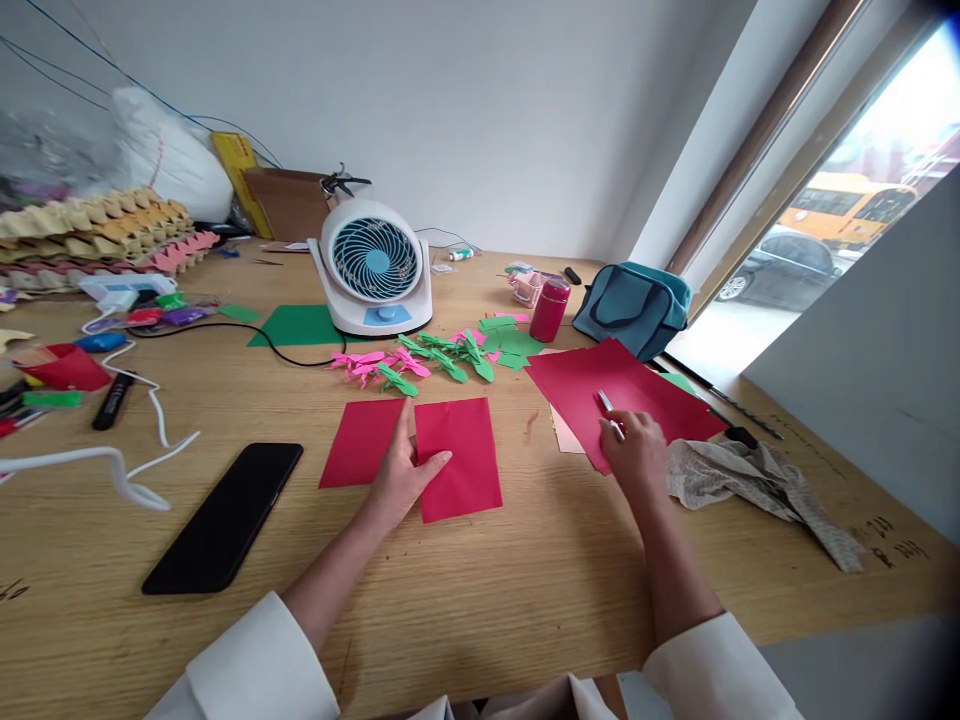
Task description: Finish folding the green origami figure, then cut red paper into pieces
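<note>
My left hand (405, 470) pinches the left edge of a red paper rectangle (463, 465), its thumb on top and index finger stretched away from me. A second red paper piece (356, 445) lies flat on the table, partly behind that hand. On the right, my right hand (637, 450) is closed at the handles of a small pair of scissors (605, 402), whose silver blades point away from me. Beneath them spreads a stack of larger red paper sheets (585, 375). Pink paper cut-outs (367, 365) and green paper cut-outs (450, 355) lie heaped beyond my left hand.
A black phone (225, 520) lies at the left. Farther back stand a white fan (379, 265), a red flask (550, 310) and a teal bag (637, 305). A crumpled cloth (750, 485) rests at the right. White cable (112, 465) loops across the left side.
</note>
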The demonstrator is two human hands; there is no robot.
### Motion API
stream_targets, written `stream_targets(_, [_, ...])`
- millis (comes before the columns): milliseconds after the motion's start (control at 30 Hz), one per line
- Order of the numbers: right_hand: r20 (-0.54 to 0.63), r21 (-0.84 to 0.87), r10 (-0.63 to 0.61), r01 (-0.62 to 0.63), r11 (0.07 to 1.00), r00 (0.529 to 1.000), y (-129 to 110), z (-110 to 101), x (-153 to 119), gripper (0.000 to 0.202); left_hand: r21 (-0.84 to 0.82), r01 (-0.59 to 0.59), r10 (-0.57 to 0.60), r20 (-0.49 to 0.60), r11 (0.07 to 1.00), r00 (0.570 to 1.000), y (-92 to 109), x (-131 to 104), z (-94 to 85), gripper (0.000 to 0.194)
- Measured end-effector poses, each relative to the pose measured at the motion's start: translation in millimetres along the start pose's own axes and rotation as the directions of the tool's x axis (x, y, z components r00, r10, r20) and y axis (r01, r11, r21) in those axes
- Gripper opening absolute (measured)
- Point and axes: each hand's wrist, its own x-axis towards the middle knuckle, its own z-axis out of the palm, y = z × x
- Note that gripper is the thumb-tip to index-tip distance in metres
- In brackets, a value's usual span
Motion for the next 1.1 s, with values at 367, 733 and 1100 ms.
stream_targets(367, [0.502,0.848,-0.364,-0.362,0.388,0.785,-93.0,45.7,-67.3,0.042,-0.033,0.162,-0.159,0.08,0.986,0.984,5.4,-13.7,14.4,0.064])
stream_targets(733, [0.49,0.851,-0.359,-0.346,0.396,0.794,-86.6,48.9,-71.2,0.041,-0.06,0.259,-0.256,0.058,0.964,0.965,4.5,-14.9,14.2,0.053])
stream_targets(1100, [0.554,0.799,-0.401,-0.332,0.501,0.73,-83.7,49.2,-74.1,0.045,-0.074,0.253,-0.254,-0.008,0.965,0.967,0.2,-13.2,13.1,0.049])
